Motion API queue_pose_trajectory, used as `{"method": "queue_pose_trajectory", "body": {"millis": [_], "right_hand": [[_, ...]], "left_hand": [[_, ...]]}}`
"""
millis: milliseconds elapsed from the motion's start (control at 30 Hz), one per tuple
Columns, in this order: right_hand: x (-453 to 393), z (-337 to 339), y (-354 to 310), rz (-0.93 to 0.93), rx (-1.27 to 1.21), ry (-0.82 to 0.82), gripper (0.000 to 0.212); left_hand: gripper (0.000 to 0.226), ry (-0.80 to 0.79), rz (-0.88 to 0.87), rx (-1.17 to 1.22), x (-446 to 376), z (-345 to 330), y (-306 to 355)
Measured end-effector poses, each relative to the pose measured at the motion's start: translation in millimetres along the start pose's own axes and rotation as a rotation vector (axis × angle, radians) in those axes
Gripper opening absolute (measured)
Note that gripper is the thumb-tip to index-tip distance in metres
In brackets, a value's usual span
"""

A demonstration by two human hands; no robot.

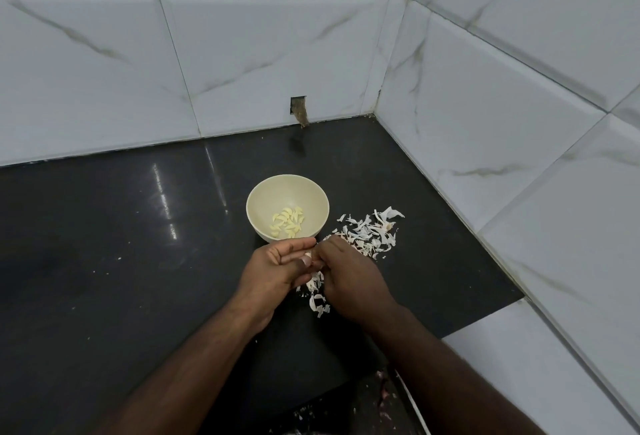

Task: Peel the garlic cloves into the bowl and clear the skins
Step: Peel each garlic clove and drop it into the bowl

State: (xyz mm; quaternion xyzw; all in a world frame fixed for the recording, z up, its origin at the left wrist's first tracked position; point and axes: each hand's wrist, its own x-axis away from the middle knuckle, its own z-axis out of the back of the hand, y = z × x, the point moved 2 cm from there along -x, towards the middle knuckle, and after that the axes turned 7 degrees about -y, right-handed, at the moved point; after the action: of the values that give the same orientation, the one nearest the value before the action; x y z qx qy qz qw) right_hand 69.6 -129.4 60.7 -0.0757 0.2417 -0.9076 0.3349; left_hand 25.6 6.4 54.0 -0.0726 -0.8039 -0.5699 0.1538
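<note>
A cream bowl (263,197) stands on the black counter (104,244) and holds several peeled yellow garlic cloves (288,222). Just in front of the bowl my left hand (277,266) and my right hand (349,278) meet, both pinching a small garlic clove (307,255) between their fingertips. White garlic skins (370,233) lie scattered on the counter to the right of the bowl. More skins (317,303) lie under and between my hands.
White marble-look wall tiles (242,53) close the counter at the back and the right, forming a corner. A small cut-out hole (298,106) sits in the back wall above the counter. The counter's front edge drops off near the bottom right.
</note>
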Motion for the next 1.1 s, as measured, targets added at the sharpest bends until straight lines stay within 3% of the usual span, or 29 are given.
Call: {"method": "queue_pose_trajectory", "body": {"millis": [233,700,933,1100], "right_hand": [[-1.3,-1.5,5.0,-0.018,-0.021,0.011,0.016],[-4.5,3.9,7.7,-0.037,-0.059,0.126,0.016],[-3.8,12.1,7.4,-0.096,-0.364,0.017,0.014],[-2.5,12.6,6.1,-0.115,-0.406,0.04,0.006]], "left_hand": [[0.033,-0.013,-0.022,-0.029,-3.1,3.7,2.5],[0.035,-0.029,0.048,0.131,-4.8,7.1,3.5],[0.033,0.003,0.014,0.21,-4.2,11.0,3.0],[0.028,0.013,-0.002,0.201,-2.9,11.9,2.6]]}}
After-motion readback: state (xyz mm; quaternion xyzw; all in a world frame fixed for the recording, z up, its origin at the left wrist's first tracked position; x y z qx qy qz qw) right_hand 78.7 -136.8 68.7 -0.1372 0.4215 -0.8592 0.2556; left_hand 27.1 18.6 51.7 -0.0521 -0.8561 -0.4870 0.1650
